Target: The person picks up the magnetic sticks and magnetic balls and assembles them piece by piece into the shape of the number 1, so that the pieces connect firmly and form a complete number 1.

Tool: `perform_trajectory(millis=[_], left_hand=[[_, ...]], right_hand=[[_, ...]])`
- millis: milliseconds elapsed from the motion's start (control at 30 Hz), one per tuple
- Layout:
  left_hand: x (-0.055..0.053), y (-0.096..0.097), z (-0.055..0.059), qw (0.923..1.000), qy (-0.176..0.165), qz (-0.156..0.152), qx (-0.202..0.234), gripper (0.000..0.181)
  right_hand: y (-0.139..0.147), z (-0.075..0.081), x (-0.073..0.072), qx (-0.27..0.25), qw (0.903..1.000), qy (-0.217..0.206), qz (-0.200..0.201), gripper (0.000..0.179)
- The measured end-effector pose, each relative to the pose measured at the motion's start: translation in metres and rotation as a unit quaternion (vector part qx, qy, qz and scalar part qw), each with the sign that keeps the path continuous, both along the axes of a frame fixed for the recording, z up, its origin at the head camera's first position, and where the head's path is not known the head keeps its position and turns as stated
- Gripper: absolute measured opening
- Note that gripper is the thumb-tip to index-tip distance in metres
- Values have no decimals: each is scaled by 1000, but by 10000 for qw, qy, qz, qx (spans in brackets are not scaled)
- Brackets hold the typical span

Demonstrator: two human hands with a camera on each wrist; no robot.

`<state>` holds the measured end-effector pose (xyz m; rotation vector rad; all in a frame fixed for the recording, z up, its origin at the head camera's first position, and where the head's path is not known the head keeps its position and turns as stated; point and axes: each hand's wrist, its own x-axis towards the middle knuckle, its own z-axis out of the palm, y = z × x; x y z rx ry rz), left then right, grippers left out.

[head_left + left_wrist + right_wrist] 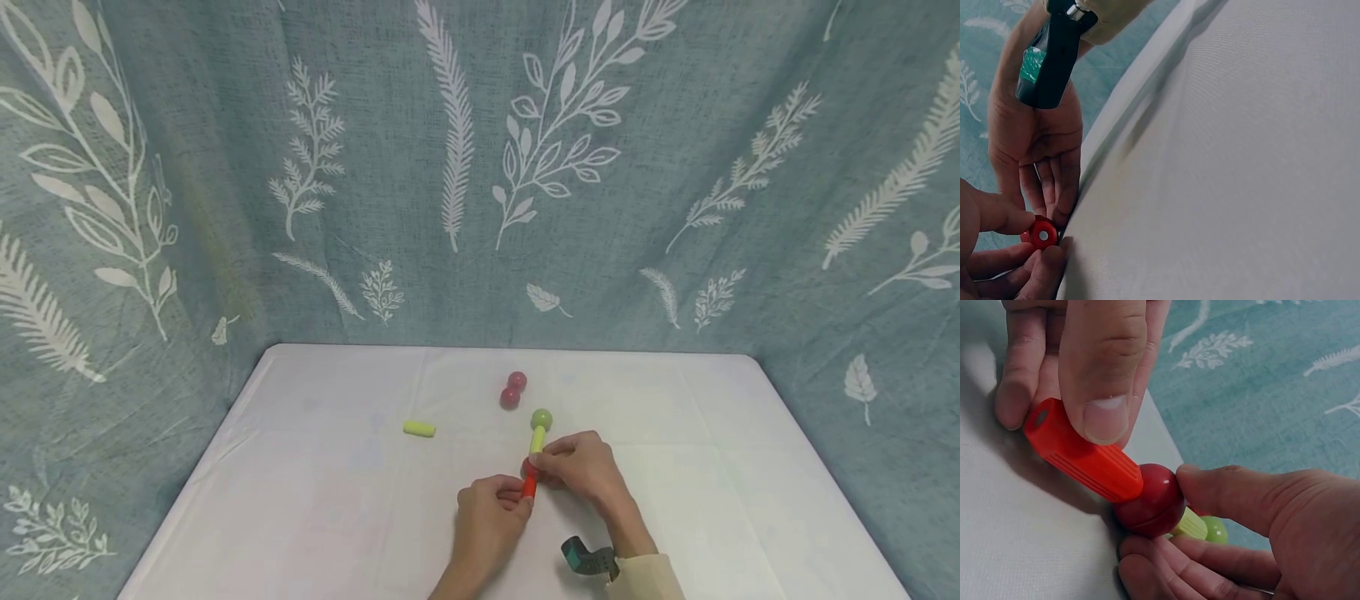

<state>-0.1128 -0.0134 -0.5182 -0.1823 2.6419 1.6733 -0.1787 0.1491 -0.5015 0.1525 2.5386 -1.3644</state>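
Note:
My left hand (487,517) pinches a ribbed red stick (1088,456) between thumb and fingers. A hole shows in the stick's near end in both wrist views. The stick's far end meets a dark red ball (1154,503), which my right hand (587,471) grips with thumb and fingertips. Beyond that ball, a yellow-green stick (537,439) and a green ball (542,419) continue the same line away from me. In the head view my right fingers partly cover the red ball.
Two more red balls (511,397) lie side by side farther back on the white-covered table (315,500). A loose yellow-green stick (419,428) rests to the left. A dark strap device (588,558) is on the right wrist. Leaf-patterned curtain (450,292) surrounds the table's back and sides.

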Motion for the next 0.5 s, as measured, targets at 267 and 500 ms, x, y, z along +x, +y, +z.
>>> perform_trajectory(millis=[267, 500], left_hand=[[1, 1, 0, 10000, -13, 29, 41, 14], [1, 2, -1, 9999, -59, 75, 54, 18]], right_hand=[[-1, 2, 3, -47, 10000, 64, -40, 19], [0, 4, 5, -153, 9998, 132, -28, 23]])
